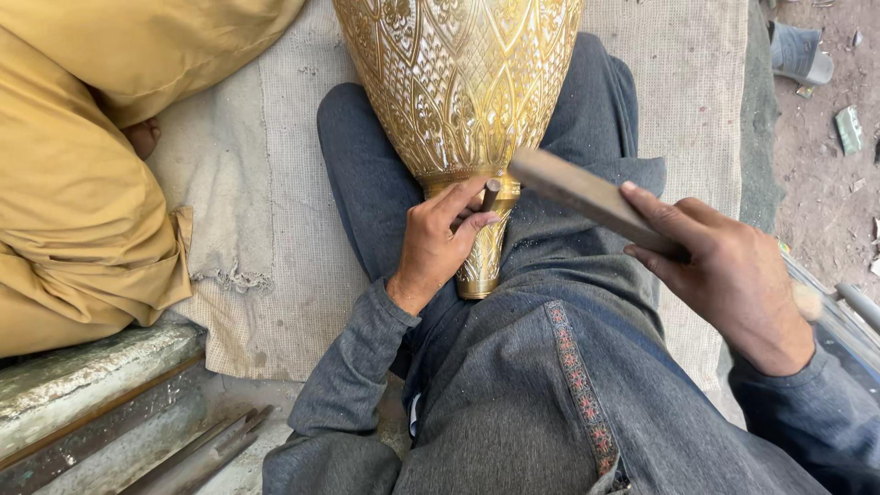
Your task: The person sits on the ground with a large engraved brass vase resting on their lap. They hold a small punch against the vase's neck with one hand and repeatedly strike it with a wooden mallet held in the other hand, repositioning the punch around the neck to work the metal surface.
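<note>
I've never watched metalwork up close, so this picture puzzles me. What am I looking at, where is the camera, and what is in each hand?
The camera sits on the person's head and looks down at their lap. An engraved brass vessel lies between their legs on a woven mat. The left hand pinches a small metal punch against the vessel's narrow neck. The right hand grips a flat wooden striker, raised over the punch. At the left edge is another person's yellow garment. Metal rods lie at the bottom left, and a sandal rests on the dirt at top right.
</note>
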A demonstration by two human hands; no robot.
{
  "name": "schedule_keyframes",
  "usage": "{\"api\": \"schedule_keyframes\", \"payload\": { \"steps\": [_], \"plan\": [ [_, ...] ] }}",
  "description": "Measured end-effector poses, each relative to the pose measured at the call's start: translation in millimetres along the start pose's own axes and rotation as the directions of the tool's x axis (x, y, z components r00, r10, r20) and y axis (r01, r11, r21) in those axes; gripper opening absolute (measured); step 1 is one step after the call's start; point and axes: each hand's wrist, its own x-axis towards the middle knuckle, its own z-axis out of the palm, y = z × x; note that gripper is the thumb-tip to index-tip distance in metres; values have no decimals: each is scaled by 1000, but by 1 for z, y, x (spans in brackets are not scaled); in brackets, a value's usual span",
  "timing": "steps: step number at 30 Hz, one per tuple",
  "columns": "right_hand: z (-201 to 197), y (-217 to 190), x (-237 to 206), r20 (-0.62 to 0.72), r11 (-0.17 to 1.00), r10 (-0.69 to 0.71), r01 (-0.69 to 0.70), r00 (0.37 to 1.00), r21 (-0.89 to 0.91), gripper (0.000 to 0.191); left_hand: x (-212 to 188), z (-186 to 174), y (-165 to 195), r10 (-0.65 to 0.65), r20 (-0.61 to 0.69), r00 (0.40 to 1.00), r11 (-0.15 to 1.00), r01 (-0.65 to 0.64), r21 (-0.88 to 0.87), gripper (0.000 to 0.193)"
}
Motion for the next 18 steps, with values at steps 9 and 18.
{"api": "schedule_keyframes", "payload": {
  "steps": [9, 18],
  "plan": [
    [18, 0, 0, -333, 845, -110, 264, 937, 466, 79, 3, 2, -6, 42, 69, 997, 987, -52, 150, 45],
    [19, -1, 6, -377, 877, -143, 294, 915, 380, 83, 6, 2, -4, 63, 51, 997, 992, -69, 108, 46]
  ]
}}
